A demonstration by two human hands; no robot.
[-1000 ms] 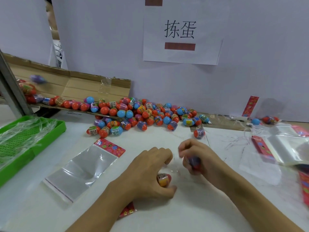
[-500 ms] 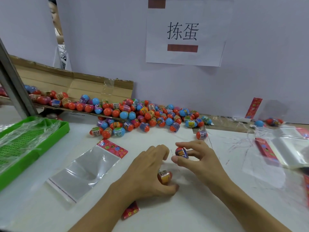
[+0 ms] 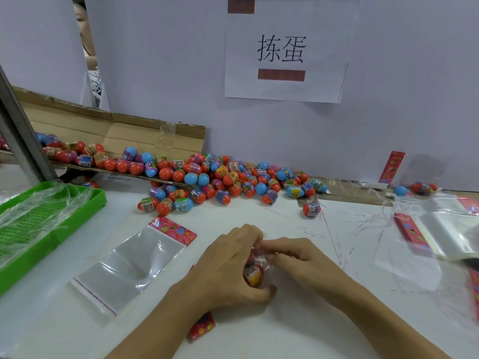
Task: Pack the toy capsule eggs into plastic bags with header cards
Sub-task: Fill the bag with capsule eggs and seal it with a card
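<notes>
Both hands low at centre, meeting over the white worktop. Left hand curled, thumb and fingers closed round a clear plastic bag and the orange-and-yellow capsule egg inside it, the egg just above the thumb. Right hand fingers bent and pinching at the bag's upper edge, fingertips touching those of the left hand; something red glimpsed between the fingers, too blurred to name. Red header card of that bag poking out from under the left wrist, flat on the worktop. To the left, an empty bag lying flat, its flowered red header card toward the far end. Farther left, a green tray with crumpled clear film over it. Along the back wall, a heap of capsule eggs, red, blue and purple, spilling from a flattened cardboard box onto the worktop; one stray red egg apart from the heap, nearer the hands. At right, a stack of bags with red cards, and thin plastic strips scattered on the worktop. On the wall, a paper sign with two Chinese characters.
</notes>
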